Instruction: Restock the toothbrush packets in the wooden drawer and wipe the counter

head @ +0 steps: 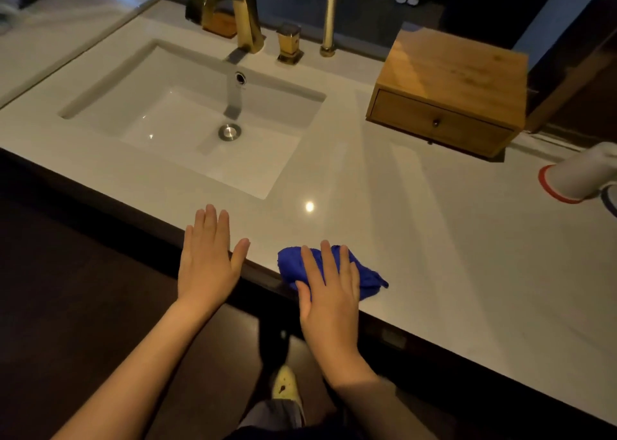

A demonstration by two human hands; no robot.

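Observation:
A crumpled blue cloth point(367, 272) lies on the white counter point(434, 239) at its front edge. My right hand point(329, 292) rests flat on top of the cloth, fingers spread, pressing it down rather than gripping it. My left hand point(208, 259) is flat and open, fingers together, hovering over the counter's front edge left of the cloth and holding nothing. A wooden box point(454, 72) stands at the back right of the counter, its single drawer point(437, 122) closed, with a small dark knob. No toothbrush packets are visible.
A rectangular white sink point(187, 119) with a metal drain sits left of centre, behind it a gold faucet point(245, 15) and a gold handle point(289, 44). A white appliance with a red ring point(581, 175) lies at the right edge. Dark floor lies below the counter.

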